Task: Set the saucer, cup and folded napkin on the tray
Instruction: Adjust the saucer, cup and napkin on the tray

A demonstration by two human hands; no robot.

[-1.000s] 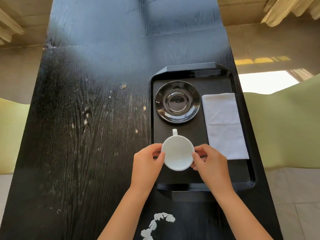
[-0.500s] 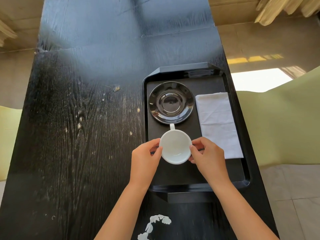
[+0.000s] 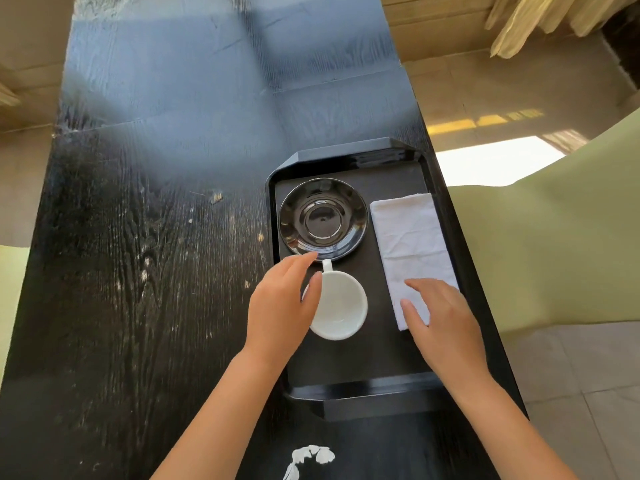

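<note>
A black tray [image 3: 349, 390] lies on the right side of a dark wooden table [image 3: 138, 271]. On it, a glossy black saucer [image 3: 322, 216] sits at the far left and a folded white napkin [image 3: 412, 237] lies along the right side. A white cup [image 3: 341, 306] stands on the tray floor just in front of the saucer, its handle pointing at it. My left hand [image 3: 277, 306] is at the cup's left side, thumb against the rim, fingers stretched toward the saucer's near edge. My right hand [image 3: 443, 320] hovers open over the napkin's near end, apart from the cup.
The tray lies close to the table's right edge. A pale green chair [image 3: 554, 237] stands just beyond that edge, another pale green chair [image 3: 7, 306] at the left. A white leaf mark [image 3: 311, 459] is on the table near me. Tiled floor lies below right.
Both hands carried the cup away from me toward the saucer and set it on the tray. My right hand then let go and moved right over the napkin; my left hand's fingers opened.
</note>
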